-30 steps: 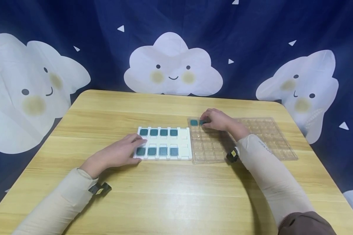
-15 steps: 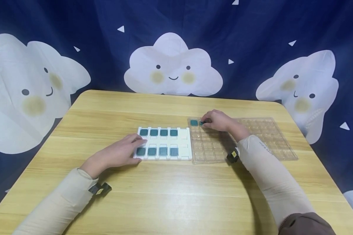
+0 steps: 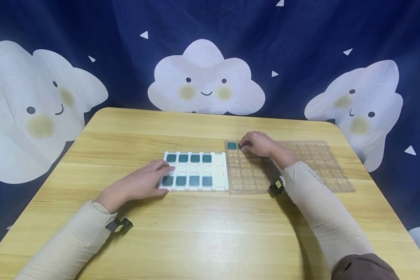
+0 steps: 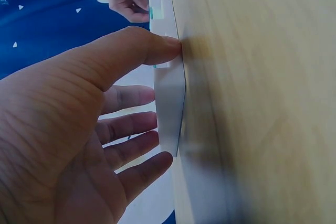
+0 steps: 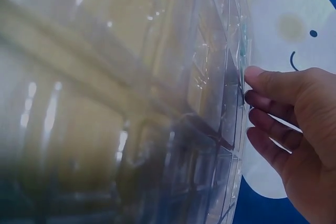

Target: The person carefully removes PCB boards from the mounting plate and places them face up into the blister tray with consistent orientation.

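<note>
In the head view, my left hand point(image 3: 140, 180) holds the left end of a white tray point(image 3: 219, 171), its thumb at the front edge and its fingers at the left side. In the left wrist view the thumb and fingertips touch the tray's wall point(image 4: 170, 93). Several green square chips point(image 3: 195, 158) lie in two rows in this tray. At the back left of a clear plastic compartment tray point(image 3: 236, 175), my right hand point(image 3: 260, 144) pinches a green chip point(image 3: 240, 146), mostly hidden by the fingertips. Another green chip point(image 3: 231, 146) sits in the corner compartment to its left.
Both trays lie side by side on a wooden table point(image 3: 196, 233), nearly touching. The clear tray extends right beneath my right forearm point(image 3: 322, 206). A dark blue curtain point(image 3: 126, 77) with white cloud shapes hangs behind the table's back edge.
My right hand shifts very slightly toward me and right while staying over the second compartment of the back row. The left hand keeps its place on the white tray.
</note>
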